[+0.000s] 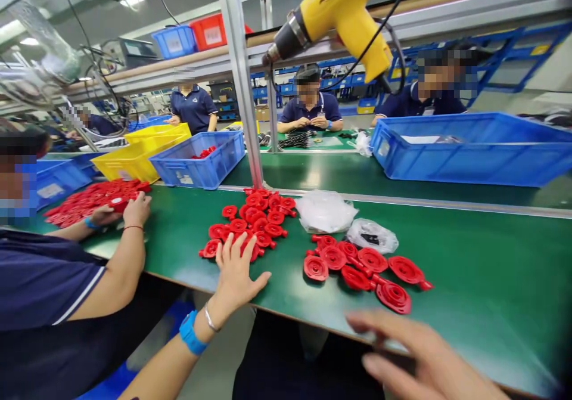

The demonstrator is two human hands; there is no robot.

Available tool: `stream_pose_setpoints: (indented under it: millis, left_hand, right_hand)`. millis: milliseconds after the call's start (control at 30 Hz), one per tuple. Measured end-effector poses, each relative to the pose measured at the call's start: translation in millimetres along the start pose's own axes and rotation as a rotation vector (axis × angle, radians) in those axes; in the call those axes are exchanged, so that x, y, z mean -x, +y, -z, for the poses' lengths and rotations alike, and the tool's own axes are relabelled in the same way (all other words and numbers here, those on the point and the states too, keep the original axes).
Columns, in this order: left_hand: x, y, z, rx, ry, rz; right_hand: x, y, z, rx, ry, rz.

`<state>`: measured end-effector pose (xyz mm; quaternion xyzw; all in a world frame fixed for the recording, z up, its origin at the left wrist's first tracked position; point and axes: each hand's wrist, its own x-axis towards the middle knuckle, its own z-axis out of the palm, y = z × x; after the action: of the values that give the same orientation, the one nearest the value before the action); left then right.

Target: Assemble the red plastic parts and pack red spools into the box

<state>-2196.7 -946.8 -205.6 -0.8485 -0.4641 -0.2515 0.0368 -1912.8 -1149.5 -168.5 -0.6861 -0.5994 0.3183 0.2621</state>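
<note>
My left hand (236, 272), with a blue band and a bracelet at the wrist, is spread with fingers apart at the near edge of a pile of red round parts (260, 221). Its fingertips overlap the nearest parts; whether they touch is unclear. My right hand (406, 352) is blurred at the lower right, over the bench's front edge. A dark shape shows beneath its fingers, too blurred to identify. Beyond it lies a second group of red parts (373, 260). A white plastic bag (326, 211) and a clear bag with black pieces (373, 236) lie behind that group.
At left, a co-worker's hands (136, 210) hold a red part beside a large red heap (98, 200). Blue bins (201, 161), (473, 152) and a yellow bin (129, 161) stand behind. A metal post (241, 84) rises mid-bench; a yellow heat gun (339, 15) hangs overhead. People sit opposite.
</note>
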Motion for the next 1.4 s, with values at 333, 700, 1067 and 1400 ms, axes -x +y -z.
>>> stream_pose_setpoints:
  millis: [333, 700, 1067, 1400]
  left_hand:
    - [-11, -52, -10.1, -0.004, -0.145, 0.175]
    - [-57, -164, -14.7, 0.02, -0.307, 0.036]
    - [-99, -228, -14.0, -0.052, -0.299, 0.004]
    - [-202, -147, -29.2, 0.043, -0.332, -0.105]
  right_hand:
    - [-276, -117, -59, 0.692, -0.299, -0.044]
    - [-338, -159, -111, 0.633, -0.299, 0.023]
    - [-369, -190, -93, 0.589, -0.216, 0.19]
    - [-382, -103, 11, 0.787, -0.461, -0.077]
